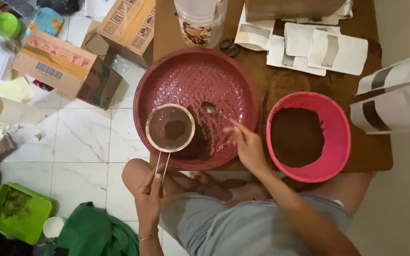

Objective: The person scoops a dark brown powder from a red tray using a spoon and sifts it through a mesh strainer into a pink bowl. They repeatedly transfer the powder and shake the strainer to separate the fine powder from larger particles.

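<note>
My left hand (149, 195) grips the wire handle of a small round sieve (170, 128), held over the near left part of a big dark red textured tray (243, 90). A little brown powder lies in the sieve, and a patch of it lies on the tray beneath. My right hand (247, 144) holds a metal spoon (210, 108) with its bowl over the tray's middle, just right of the sieve. A pink bowl (340, 142) full of brown powder stands to the right of that hand. Both tray and bowl rest on a low brown table (371, 156).
White paper pouches (326, 50) and scissors (228, 46) lie at the table's far side, by a clear plastic jar (200, 21). Two larger pouches (395, 102) stand at right. On the tiled floor: cardboard boxes (62, 66), a green container (20, 213), green cloth (96, 232).
</note>
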